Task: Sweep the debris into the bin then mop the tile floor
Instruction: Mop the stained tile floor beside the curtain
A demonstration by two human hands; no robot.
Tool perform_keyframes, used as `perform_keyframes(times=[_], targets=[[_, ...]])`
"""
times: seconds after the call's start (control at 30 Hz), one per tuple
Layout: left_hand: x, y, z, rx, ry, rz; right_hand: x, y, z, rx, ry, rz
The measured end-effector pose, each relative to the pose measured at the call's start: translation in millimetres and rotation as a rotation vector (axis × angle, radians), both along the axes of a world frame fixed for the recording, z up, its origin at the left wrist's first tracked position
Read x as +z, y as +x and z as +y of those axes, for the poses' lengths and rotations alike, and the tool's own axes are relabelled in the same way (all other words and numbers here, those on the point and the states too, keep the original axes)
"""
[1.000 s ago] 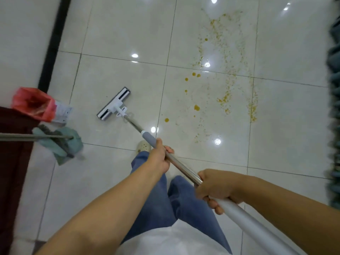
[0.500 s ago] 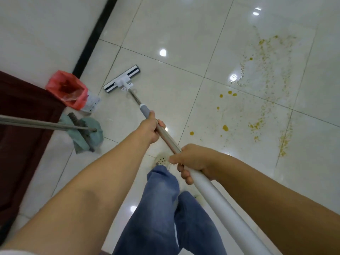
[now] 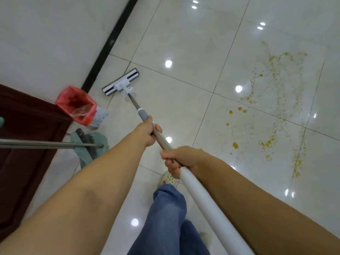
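Currently I have both hands wrapped on the mop pole (image 3: 161, 138): left hand (image 3: 147, 132) forward, right hand (image 3: 181, 158) behind. Mop head (image 3: 120, 83) flat on the tile floor (image 3: 184, 43) by the black baseboard (image 3: 108, 45). Red-lined bin (image 3: 77, 104), broom (image 3: 86, 138) and teal dustpan (image 3: 99, 140) crowd the wall edge; yellow debris (image 3: 266, 107) well apart to the right.

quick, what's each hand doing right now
Left hand: closed around the mop handle, just below the grey grip.
Right hand: closed around the same handle, where the metal meets the white section.
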State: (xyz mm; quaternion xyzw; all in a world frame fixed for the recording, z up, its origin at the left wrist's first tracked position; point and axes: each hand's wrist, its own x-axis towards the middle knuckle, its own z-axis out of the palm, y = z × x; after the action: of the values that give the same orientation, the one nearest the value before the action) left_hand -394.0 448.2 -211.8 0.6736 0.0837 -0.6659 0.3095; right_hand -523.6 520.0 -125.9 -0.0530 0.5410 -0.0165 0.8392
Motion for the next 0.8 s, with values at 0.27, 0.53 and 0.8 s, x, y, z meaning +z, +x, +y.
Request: perform_keyframes(times=[0.27, 0.53, 0.8], targets=[[4.0, -67.7, 127.6, -0.048, -0.022, 0.079, 30.8, -69.6, 134.7, -0.1, 0.005, 0.083], [27.0, -169.3, 314.3, -0.199, 0.033, 0.138, 68.6, -160.1, 328.6, -0.118, -0.011, 0.242], [63.2, -259.6, 435.9, -0.355, 0.106, 0.269, 107.4, -235.8, 462.4, -0.098, -0.029, 0.345]])
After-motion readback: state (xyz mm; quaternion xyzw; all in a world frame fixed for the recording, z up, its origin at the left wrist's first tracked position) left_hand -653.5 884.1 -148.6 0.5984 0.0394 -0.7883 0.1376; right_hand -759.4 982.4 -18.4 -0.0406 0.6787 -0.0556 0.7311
